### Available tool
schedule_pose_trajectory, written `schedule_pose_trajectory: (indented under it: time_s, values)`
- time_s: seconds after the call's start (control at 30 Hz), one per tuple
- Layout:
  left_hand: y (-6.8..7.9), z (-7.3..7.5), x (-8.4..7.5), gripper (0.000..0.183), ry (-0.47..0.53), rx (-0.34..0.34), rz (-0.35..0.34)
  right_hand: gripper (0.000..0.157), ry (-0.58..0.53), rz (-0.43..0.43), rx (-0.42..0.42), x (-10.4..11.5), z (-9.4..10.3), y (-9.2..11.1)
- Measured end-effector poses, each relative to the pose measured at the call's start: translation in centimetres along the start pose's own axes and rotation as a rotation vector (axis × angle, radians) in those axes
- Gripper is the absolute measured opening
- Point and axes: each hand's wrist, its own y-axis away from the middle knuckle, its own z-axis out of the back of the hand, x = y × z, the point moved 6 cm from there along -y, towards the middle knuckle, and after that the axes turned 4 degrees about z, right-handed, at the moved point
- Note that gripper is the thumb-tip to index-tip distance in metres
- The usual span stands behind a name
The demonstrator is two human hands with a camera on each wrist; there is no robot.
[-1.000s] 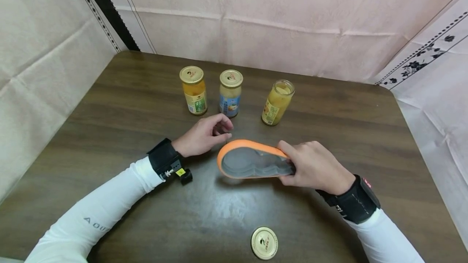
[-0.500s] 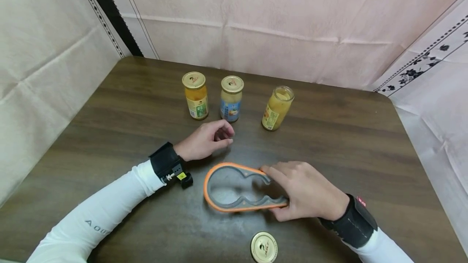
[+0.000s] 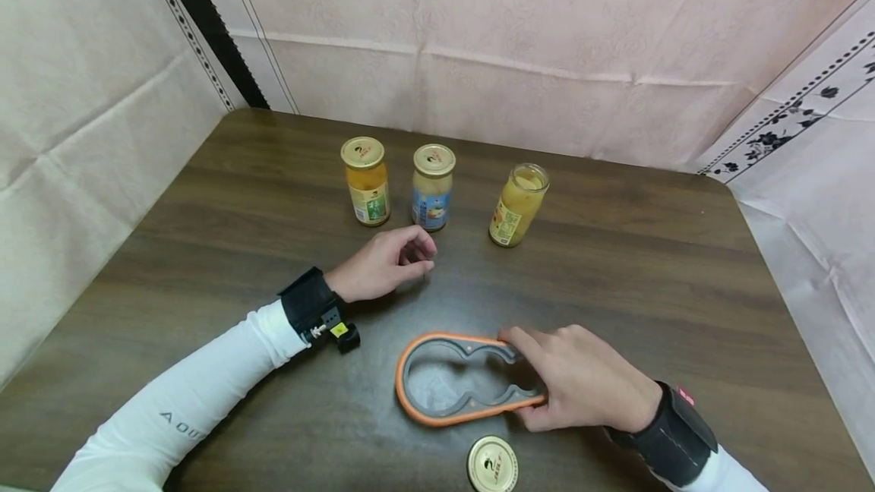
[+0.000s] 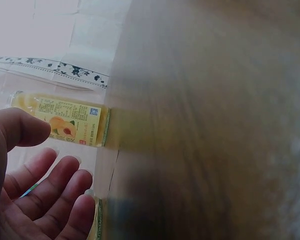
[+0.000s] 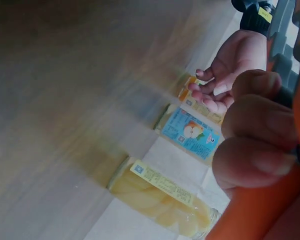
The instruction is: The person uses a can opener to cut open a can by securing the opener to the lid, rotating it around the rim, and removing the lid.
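Note:
My right hand [image 3: 584,380] grips the free ends of an orange and grey jar opener [image 3: 473,407], fingers on one arm and thumb on the other. The opener lies level, low over the table, its rounded end pointing left. My left hand [image 3: 383,264] rests on the table with loosely curled fingers, holding nothing. Just beyond it stands a lidded jar with a blue label [image 3: 431,196]. Left of that is a lidded orange jar [image 3: 366,188]. Farther right stands a yellow jar [image 3: 517,207] without a lid, peaches on its label [image 4: 70,122]. A gold lid [image 3: 492,464] lies near the opener.
The brown wooden table [image 3: 649,264] ends at the back against a pale cloth [image 3: 513,29]. More cloth hangs at the left and right sides. All three jars stand in a row toward the back edge.
My right hand has brought the jar opener down and toward me, turning it from tilted to level. My left hand has hardly moved. The view has shifted slightly.

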Motion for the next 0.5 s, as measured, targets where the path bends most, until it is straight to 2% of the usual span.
schedule_pose_trajectory:
  time_s: [0.17, 0.27, 0.5]
  values:
    - [0.0, -0.1, 0.1, 0.019, -0.007, 0.004, 0.0, 0.067, -0.095, 0.027, 0.055, 1.2, -0.9, 0.2]
    - [0.1, -0.1, 0.1, 0.019, -0.008, 0.005, -0.003, 0.058, -0.143, 0.079, 0.069, 2.4, -1.4, 0.1]
    - [0.0, -0.1, 0.1, 0.018, -0.003, -0.004, -0.018, 0.051, -0.172, 0.166, 0.14, 4.6, -3.0, 0.0]
